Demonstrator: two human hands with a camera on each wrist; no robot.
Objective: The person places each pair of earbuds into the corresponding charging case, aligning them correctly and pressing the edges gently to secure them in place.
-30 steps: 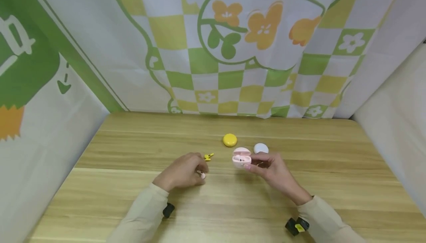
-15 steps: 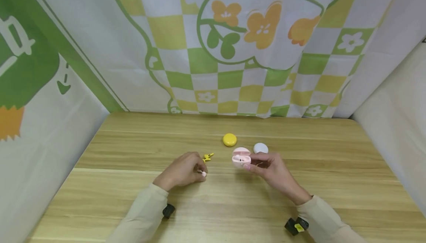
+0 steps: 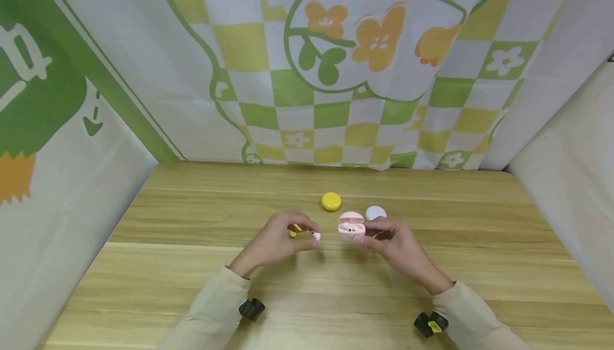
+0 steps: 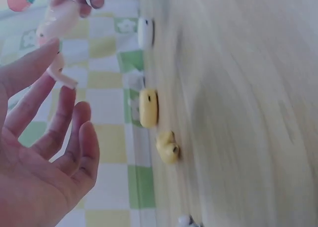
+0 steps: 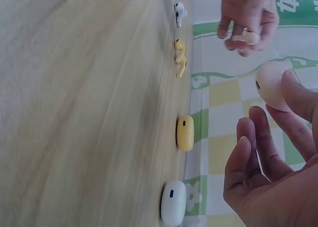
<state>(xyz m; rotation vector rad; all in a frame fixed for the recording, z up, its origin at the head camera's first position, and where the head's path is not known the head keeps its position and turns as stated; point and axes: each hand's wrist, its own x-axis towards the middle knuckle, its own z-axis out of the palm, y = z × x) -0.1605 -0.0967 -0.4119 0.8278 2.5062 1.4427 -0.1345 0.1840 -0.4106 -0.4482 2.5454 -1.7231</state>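
My left hand (image 3: 275, 238) pinches a pale pink earbud (image 3: 316, 236) between thumb and fingertips. In the left wrist view the stem of this earbud (image 4: 65, 80) points away from the thumb, and the other fingers are loosely bent. My right hand (image 3: 398, 246) holds a pink earbud case (image 3: 346, 236) by its side, thumb in front. The lid (image 3: 352, 216) stands raised, and a pale piece with dark spots shows inside. A small gap separates the earbud from the case. Both are above the table in the wrist views.
Yellow earbuds (image 3: 293, 233) lie on the wooden table (image 3: 336, 302), partly behind my left hand. A closed yellow case (image 3: 331, 201) sits farther back, and a white case (image 3: 376, 213) is behind my right hand. White earbuds (image 5: 179, 13) show in the right wrist view.
My left hand has moved right and slightly away from me, bringing the pink earbud closer to the case. The right hand has shifted slightly right with the case.
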